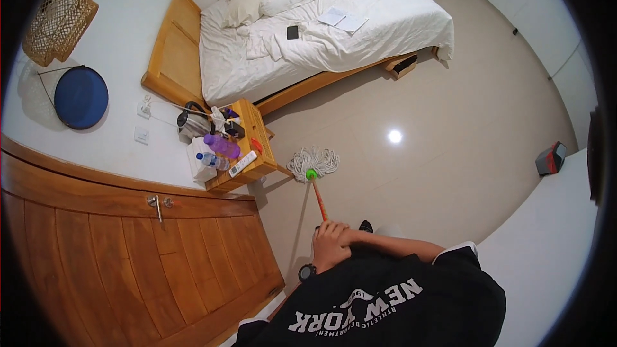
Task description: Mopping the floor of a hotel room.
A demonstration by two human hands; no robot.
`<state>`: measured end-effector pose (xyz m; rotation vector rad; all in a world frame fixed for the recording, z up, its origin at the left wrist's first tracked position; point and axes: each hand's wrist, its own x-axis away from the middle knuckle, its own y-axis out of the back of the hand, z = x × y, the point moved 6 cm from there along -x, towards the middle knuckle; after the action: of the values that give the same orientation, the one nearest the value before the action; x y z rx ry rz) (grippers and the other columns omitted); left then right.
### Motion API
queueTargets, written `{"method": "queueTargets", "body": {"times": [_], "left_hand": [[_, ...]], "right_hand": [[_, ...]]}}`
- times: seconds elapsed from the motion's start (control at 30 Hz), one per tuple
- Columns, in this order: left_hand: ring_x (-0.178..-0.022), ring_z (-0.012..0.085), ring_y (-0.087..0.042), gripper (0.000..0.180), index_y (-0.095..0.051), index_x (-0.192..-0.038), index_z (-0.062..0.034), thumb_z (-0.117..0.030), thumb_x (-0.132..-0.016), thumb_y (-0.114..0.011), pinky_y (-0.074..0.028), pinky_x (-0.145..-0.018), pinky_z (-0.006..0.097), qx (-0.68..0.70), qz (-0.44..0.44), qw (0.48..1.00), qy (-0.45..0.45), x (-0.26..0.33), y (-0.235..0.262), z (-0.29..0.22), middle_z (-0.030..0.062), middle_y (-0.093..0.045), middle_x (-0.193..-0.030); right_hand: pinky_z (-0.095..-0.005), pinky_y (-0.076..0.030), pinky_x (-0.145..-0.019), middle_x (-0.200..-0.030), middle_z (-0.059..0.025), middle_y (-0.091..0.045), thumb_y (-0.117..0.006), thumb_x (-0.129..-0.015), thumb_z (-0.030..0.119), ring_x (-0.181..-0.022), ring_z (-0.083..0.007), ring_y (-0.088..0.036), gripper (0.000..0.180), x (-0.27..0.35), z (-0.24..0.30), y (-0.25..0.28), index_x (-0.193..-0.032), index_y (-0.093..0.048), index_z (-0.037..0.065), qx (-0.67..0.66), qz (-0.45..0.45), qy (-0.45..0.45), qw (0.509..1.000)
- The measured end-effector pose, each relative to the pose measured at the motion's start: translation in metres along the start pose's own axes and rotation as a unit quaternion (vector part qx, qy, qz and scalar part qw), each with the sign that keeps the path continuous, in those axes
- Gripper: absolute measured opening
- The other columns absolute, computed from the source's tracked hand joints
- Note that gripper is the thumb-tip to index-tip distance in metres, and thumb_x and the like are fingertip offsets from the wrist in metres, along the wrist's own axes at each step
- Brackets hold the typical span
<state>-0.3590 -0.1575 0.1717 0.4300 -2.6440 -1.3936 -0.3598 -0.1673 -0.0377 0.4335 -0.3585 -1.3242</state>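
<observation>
A string mop with an orange-red handle (321, 202) stands in front of me. Its grey-white strands (313, 162) are spread on the floor around a bright green socket (311, 174). My left hand (329, 245), with a dark watch on the wrist, is closed at the upper end of the handle. Against it, my right hand (347, 234) comes in from the right and is closed at the same spot, partly covered by the left. The top of the handle is hidden by my hands. The mop head lies close to the leg of a wooden nightstand (260, 138).
The nightstand holds a kettle (193, 122), a purple bottle (222, 146), a clear bottle (213, 160) and a white remote (243, 163). Beyond is a bed (411, 22) with papers and a phone. A wooden door (128, 244) is at left, a red-grey dustpan-like object (551, 159) at right.
</observation>
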Motion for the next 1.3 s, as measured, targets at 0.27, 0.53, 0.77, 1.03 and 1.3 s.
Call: {"method": "queueTargets", "body": {"times": [0.27,0.53,0.77,1.03,1.3], "left_hand": [[-0.106,0.0284,-0.054,0.042,-0.064,-0.097,-0.0105,-0.007,-0.055,-0.060,-0.042,-0.090,0.041,0.005,-0.051,0.999,-0.016,-0.037,-0.038,0.034,0.0058,-0.063,-0.101],[-0.100,0.0299,-0.056,0.042,-0.064,-0.097,-0.0119,-0.003,-0.057,-0.058,-0.045,-0.085,0.038,0.072,-0.032,0.995,-0.061,-0.012,0.023,-0.018,0.0052,-0.064,-0.096],[-0.101,0.0300,-0.055,0.043,-0.064,-0.095,-0.0125,-0.002,-0.054,-0.057,-0.045,-0.084,0.041,0.082,-0.015,0.993,-0.089,-0.015,-0.043,0.040,0.0054,-0.062,-0.096],[-0.105,0.0280,-0.054,0.051,-0.064,-0.107,-0.0166,-0.004,-0.058,-0.061,-0.041,-0.090,0.041,0.060,0.036,0.989,-0.133,-0.005,0.010,-0.012,0.0042,-0.061,-0.104],[-0.105,0.0275,-0.054,0.055,-0.063,-0.111,-0.0160,-0.004,-0.058,-0.061,-0.042,-0.090,0.038,0.091,0.045,0.986,-0.134,0.009,0.003,0.013,0.0043,-0.062,-0.106]], "right_hand": [[-0.0439,-0.044,-0.091,-0.106,-0.0181,-0.061,-0.053,-0.089,0.019,-0.105,-0.0286,-0.056,0.025,-0.012,-0.039,0.037,-0.106,-0.063,0.004,0.064,-0.009,0.001,0.998],[-0.0358,-0.045,-0.090,-0.110,-0.0125,-0.060,-0.052,-0.085,0.007,-0.107,-0.0194,-0.055,0.027,-0.031,-0.130,-0.139,-0.110,-0.062,0.007,0.180,0.086,-0.155,0.967],[-0.0363,-0.040,-0.097,-0.119,-0.0178,-0.055,-0.047,-0.087,0.004,-0.110,-0.0250,-0.052,0.035,-0.013,-0.115,-0.090,-0.120,-0.057,0.008,0.225,0.095,-0.060,0.968],[-0.0453,-0.035,-0.103,-0.125,-0.0199,-0.051,-0.053,-0.089,0.025,-0.120,-0.0320,-0.044,0.042,0.024,0.039,0.021,-0.125,-0.053,0.003,0.247,0.081,-0.127,0.957],[-0.0454,-0.034,-0.104,-0.125,-0.0209,-0.049,-0.057,-0.084,0.026,-0.123,-0.0329,-0.041,0.047,0.011,0.023,0.006,-0.126,-0.053,0.005,0.024,0.102,-0.156,0.982]]}}
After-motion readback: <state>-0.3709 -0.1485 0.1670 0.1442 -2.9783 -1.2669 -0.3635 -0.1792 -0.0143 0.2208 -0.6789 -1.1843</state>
